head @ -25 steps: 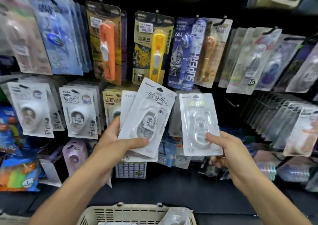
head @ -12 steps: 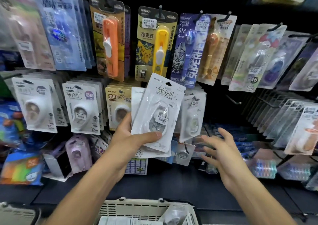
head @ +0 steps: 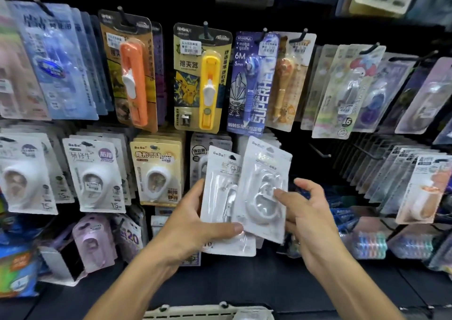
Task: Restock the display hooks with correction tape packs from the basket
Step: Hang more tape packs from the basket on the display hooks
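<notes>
My left hand (head: 193, 224) holds a small stack of white correction tape packs (head: 221, 202) upright in front of the display. My right hand (head: 308, 219) pinches the front pack (head: 264, 192) of that stack between thumb and fingers; this pack is tilted right and partly drawn off the others. Behind the packs, more white packs hang on a hook (head: 266, 138) in the middle row. The cream basket (head: 203, 313) shows at the bottom edge, with a pack inside it (head: 252, 316).
Rows of carded stationery hang on hooks: orange (head: 133, 82) and yellow (head: 208, 84) tools above, white tape packs (head: 97, 177) at left. A bare hook (head: 318, 151) juts out right of the middle. A dark shelf (head: 244, 283) lies below.
One second ago my right hand held a pack at the hook; half a second ago it was empty with that pack hanging. Now it has come left and grips the front pack of my left hand's stack.
</notes>
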Demonstrator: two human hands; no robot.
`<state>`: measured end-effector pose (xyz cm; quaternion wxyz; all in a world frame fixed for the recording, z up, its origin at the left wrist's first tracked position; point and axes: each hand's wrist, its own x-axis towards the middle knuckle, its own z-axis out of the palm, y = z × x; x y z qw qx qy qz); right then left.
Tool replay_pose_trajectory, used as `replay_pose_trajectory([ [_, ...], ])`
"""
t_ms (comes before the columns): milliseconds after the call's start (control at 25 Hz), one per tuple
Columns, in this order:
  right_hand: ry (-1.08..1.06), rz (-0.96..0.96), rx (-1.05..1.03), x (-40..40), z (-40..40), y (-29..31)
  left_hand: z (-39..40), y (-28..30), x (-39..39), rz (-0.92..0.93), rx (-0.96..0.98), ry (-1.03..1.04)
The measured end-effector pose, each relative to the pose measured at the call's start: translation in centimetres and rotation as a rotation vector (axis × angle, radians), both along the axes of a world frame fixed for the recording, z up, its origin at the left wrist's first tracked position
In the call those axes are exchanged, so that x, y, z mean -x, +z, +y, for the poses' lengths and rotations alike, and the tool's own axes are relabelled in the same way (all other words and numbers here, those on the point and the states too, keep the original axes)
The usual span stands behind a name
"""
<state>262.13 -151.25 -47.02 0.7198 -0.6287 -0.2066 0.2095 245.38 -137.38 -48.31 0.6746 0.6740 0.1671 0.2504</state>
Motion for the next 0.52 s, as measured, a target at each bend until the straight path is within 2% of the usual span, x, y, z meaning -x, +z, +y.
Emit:
replay_pose_trajectory([
  [80, -0.075, -0.137, 0.057, -0.6, -0.3, -0.3, 0.4, 0.0, 0.1, -0.034, 0.042, 0.022],
  [320, -0.096, -0.54, 0.262, -0.5, 0.2, -0.6, 0.6, 0.0, -0.3, -0.093, 0.099, 0.246],
  [520, -0.099, -0.431, 0.103, 0.7, -1.1, -1.3, 0.1, -0.2, 0.0, -0.091, 0.095, 0.267],
])
